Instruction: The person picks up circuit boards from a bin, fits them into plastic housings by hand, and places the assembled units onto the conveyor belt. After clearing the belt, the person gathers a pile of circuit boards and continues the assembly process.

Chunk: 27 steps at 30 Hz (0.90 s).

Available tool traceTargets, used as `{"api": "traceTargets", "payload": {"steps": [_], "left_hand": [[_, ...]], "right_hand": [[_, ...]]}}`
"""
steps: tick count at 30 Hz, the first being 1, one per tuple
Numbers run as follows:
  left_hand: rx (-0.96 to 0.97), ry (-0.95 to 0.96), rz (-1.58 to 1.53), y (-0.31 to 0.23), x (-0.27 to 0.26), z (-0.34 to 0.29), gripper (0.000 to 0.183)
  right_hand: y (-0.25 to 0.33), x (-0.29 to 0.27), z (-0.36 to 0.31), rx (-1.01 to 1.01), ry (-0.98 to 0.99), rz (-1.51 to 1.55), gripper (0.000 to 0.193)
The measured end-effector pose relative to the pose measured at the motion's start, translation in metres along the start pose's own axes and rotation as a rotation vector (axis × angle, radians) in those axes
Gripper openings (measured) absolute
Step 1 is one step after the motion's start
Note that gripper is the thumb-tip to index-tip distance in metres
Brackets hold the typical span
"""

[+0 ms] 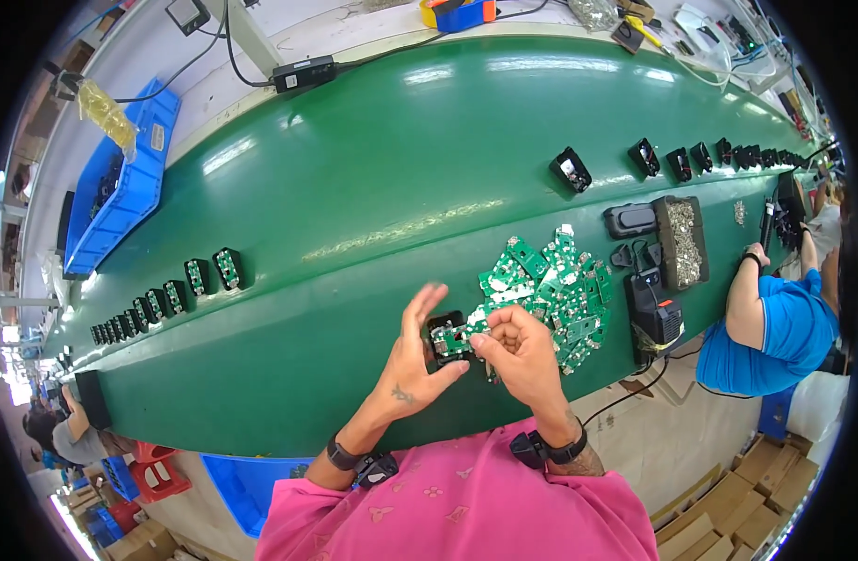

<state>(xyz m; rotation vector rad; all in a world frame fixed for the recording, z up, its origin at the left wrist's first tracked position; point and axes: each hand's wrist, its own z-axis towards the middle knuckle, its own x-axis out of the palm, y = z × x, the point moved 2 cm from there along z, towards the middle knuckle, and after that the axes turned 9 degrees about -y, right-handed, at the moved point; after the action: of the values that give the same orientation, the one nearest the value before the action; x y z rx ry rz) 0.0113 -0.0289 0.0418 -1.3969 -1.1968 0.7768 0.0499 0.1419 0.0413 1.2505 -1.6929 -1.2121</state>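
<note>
My left hand [412,360] is spread beside a small black housing [441,321], with the thumb below it and the fingers stretched upward. A green circuit board [453,338] lies over the opening of that housing. My right hand [522,351] has thumb and forefinger pinched on the right end of this board. Just beyond the right hand is a heap of loose green circuit boards [552,290], some overlapping. Part of the housing is hidden by the board and my fingers.
Black housings with boards [227,268] form a row at left; other black housings [570,170] line the far right. A tray of small metal parts [686,243] stands near a black device [655,313]. A blue bin [130,182] sits at far left. A co-worker in blue [775,327] works at right.
</note>
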Motion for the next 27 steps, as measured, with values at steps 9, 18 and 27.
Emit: {"api": "traceTargets", "payload": {"steps": [9,18,27], "left_hand": [[-0.286,0.012,-0.203,0.002,-0.008,0.009,0.085],[-0.229,0.017,-0.119,-0.003,-0.010,0.011,0.062],[-0.223,0.035,-0.084,0.000,-0.007,0.008,0.062]], "right_hand": [[-0.004,0.007,0.002,0.111,0.069,0.240,0.022],[0.007,0.009,-0.005,-0.321,-0.117,-0.225,0.019],[0.021,0.018,-0.006,-0.564,-0.026,-0.275,0.017]]}}
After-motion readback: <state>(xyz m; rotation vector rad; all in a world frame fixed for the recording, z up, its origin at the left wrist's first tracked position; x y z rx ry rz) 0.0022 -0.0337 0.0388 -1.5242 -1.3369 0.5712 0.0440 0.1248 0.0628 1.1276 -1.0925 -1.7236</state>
